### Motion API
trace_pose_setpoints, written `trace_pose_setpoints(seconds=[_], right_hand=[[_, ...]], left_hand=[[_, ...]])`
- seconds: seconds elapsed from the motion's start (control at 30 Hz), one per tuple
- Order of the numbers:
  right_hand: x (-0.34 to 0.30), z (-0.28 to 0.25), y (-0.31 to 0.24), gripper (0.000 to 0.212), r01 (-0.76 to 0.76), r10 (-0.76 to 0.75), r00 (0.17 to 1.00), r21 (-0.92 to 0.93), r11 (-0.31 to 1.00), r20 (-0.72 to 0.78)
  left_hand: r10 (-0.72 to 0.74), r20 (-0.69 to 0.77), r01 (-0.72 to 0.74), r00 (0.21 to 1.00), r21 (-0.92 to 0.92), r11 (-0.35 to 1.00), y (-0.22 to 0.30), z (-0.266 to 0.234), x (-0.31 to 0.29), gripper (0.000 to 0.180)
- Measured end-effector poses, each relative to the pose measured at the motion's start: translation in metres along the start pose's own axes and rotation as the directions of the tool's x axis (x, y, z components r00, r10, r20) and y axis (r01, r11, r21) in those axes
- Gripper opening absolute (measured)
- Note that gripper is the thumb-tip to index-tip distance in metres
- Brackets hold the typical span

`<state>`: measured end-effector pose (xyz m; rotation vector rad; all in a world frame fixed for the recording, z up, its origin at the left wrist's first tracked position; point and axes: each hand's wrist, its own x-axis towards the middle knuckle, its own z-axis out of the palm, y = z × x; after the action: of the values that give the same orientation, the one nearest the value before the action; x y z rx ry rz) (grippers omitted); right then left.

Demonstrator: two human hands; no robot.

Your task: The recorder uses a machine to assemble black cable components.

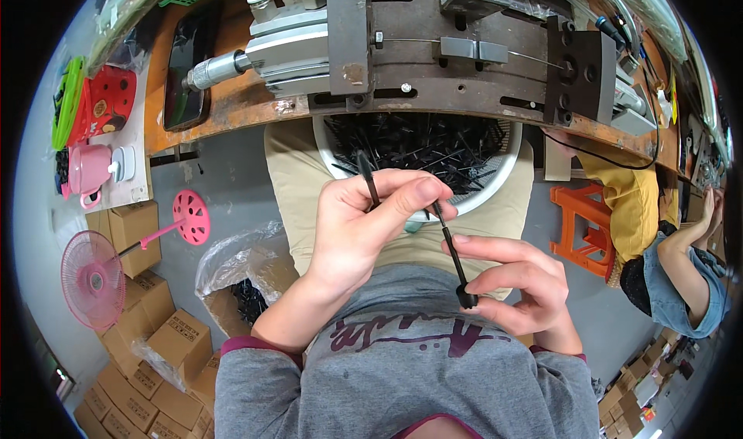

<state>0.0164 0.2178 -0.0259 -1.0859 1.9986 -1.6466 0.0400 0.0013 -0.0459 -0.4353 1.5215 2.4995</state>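
Note:
My right hand (520, 280) holds a slim black wand (455, 255) by the dark knob at its lower end. The wand's thin upper part reaches the fingertips of my left hand (379, 215), closed in a pinch there. A second black stick-like piece (367, 177) with a wider end pokes up between the fingers of that same hand. Past my fingers, a white perforated basket (505, 177) rests between my legs, heaped with black thin parts (422, 149).
A metal fixture (457, 50) with cylinders and a thin rod stands on the wooden bench (224, 114); a phone (188, 68) lies left. A pink fan (93, 279), cartons (179, 338) and a plastic-lined box (248, 296) stand left. An orange stool (582, 230) and another person (685, 276) are right.

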Motion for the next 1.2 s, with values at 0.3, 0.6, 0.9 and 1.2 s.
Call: trace_pose_setpoints(seconds=[0.3, 0.6, 0.9, 1.2], right_hand=[[-0.001, 0.004, 0.001, 0.02, 0.003, -0.003, 1.0, -0.023, 1.0, -0.004], [-0.002, 0.005, 0.0, 0.022, -0.021, 0.02, 1.0, -0.081, 0.996, -0.018], [0.0, 0.01, 0.001, 0.024, 0.019, -0.023, 0.999, -0.125, 0.992, -0.029], [-0.001, 0.013, 0.0, 0.026, 0.009, -0.019, 0.999, -0.184, 0.983, -0.05]], left_hand=[[0.008, 0.017, -0.007, 1.0, -0.018, 1.0, -0.004, -0.002, 0.0, 0.022], [0.038, 0.02, -0.039, 0.999, 0.029, 0.999, -0.008, 0.0, -0.001, 0.018], [0.005, 0.034, -0.006, 0.999, 0.021, 1.0, -0.006, 0.0, -0.003, 0.016], [0.076, 0.053, -0.078, 0.996, 0.02, 0.997, -0.008, 0.0, -0.003, 0.013]])
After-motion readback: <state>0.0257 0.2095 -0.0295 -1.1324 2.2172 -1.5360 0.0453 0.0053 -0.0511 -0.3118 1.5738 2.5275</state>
